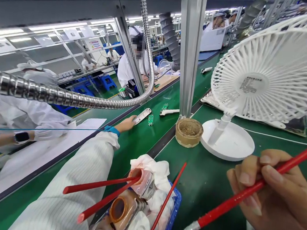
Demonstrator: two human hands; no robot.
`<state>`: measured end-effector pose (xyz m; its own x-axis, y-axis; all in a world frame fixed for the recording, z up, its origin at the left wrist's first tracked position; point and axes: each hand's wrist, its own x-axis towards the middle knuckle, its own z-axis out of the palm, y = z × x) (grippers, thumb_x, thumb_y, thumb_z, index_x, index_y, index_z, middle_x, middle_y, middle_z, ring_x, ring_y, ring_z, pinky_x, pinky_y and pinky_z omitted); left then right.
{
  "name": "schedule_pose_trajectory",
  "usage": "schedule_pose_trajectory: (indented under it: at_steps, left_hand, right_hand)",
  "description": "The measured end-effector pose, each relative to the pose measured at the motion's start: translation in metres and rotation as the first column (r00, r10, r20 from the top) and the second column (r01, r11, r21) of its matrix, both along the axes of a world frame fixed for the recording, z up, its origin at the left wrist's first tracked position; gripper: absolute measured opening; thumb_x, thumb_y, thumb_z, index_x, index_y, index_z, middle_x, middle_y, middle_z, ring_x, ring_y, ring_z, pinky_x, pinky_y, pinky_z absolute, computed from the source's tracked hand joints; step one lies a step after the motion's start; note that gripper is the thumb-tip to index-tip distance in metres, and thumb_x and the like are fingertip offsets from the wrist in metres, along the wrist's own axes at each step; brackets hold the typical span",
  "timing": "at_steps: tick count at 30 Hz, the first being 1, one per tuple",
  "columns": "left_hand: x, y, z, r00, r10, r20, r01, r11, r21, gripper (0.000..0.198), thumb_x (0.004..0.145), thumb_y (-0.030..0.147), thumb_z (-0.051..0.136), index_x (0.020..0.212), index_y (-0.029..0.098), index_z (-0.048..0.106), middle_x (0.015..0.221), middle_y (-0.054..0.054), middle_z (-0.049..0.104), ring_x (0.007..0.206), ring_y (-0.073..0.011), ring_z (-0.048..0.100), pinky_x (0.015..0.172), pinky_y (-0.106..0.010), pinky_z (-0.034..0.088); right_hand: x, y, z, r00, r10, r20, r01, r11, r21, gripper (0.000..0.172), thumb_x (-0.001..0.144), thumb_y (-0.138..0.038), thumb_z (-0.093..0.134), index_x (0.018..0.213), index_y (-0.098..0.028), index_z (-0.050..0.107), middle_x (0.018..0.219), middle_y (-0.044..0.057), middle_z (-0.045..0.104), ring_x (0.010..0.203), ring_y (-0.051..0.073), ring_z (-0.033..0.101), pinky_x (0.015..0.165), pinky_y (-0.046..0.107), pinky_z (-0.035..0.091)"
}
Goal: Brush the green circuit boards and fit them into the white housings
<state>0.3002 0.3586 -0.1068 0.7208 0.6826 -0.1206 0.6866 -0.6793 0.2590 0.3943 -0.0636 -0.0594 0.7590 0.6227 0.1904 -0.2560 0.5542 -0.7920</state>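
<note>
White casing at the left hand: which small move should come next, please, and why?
Probably draw the white casing nearer: the left hand is at its near end, while the right hand holds the red brush well away from it.

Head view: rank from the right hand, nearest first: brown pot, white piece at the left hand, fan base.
1. Fan base: just beyond the right hand.
2. Brown pot: left of the fan base.
3. White piece: farther left, at the left hand.

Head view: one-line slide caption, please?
Right hand holding a red-handled brush, left hand touching a long pale part beside a small green circuit board.
</note>
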Motion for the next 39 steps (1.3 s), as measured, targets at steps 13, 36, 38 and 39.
schedule_pose_trajectory:
  at_steps: [13, 36, 38, 39]
  left_hand:
    - [-0.005, -0.025, 0.009, 0.965, 0.262, -0.012, -0.248, 0.896, -0.369, 0.029, 0.086, 0.032, 0.054, 0.109, 0.014, 0.056, 0.104, -0.006, 0.06, 0.086, -0.0183, 0.06, 0.073, -0.037, 0.052]
    - [-0.282, -0.357, 0.079, -0.272, 0.857, 0.437, 0.189, 0.493, -0.849, 0.048, 0.057, -0.007, 0.046, 0.097, 0.015, 0.061, 0.086, -0.006, 0.068, 0.096, -0.0207, 0.064, 0.097, -0.038, 0.047]
    - [-0.274, -0.382, 0.087, -0.274, 0.875, 0.399, 0.259, 0.467, -0.846, 0.041, 0.059, -0.007, 0.046, 0.091, 0.012, 0.063, 0.086, -0.007, 0.068, 0.091, -0.0194, 0.065, 0.097, -0.036, 0.047]
    - [-0.27, -0.392, 0.09, -0.259, 0.887, 0.383, 0.292, 0.45, -0.844, 0.038, 0.06, -0.008, 0.046, 0.087, 0.011, 0.065, 0.084, -0.007, 0.068, 0.088, -0.0182, 0.066, 0.097, -0.035, 0.047]
  right_hand:
    - [0.003, 0.0, -0.003, 0.995, 0.045, 0.084, -0.051, 0.996, 0.072, 0.005, 0.085, -0.024, 0.055, 0.083, -0.024, 0.05, 0.063, -0.001, 0.06, 0.037, 0.009, 0.048, 0.036, 0.021, 0.039]
    - [-0.078, 0.011, 0.035, 0.825, 0.233, 0.514, -0.421, 0.862, 0.284, 0.019, 0.082, -0.013, 0.058, 0.095, -0.025, 0.052, 0.085, 0.003, 0.066, 0.074, 0.017, 0.063, 0.063, 0.03, 0.053]
    - [-0.098, 0.009, 0.044, 0.781, 0.219, 0.585, -0.459, 0.837, 0.299, 0.019, 0.084, -0.012, 0.055, 0.097, -0.026, 0.052, 0.085, 0.003, 0.066, 0.076, 0.017, 0.063, 0.064, 0.03, 0.052]
    - [-0.107, 0.008, 0.047, 0.772, 0.204, 0.602, -0.46, 0.833, 0.307, 0.019, 0.085, -0.012, 0.054, 0.097, -0.026, 0.053, 0.085, 0.002, 0.066, 0.076, 0.017, 0.063, 0.065, 0.03, 0.052]
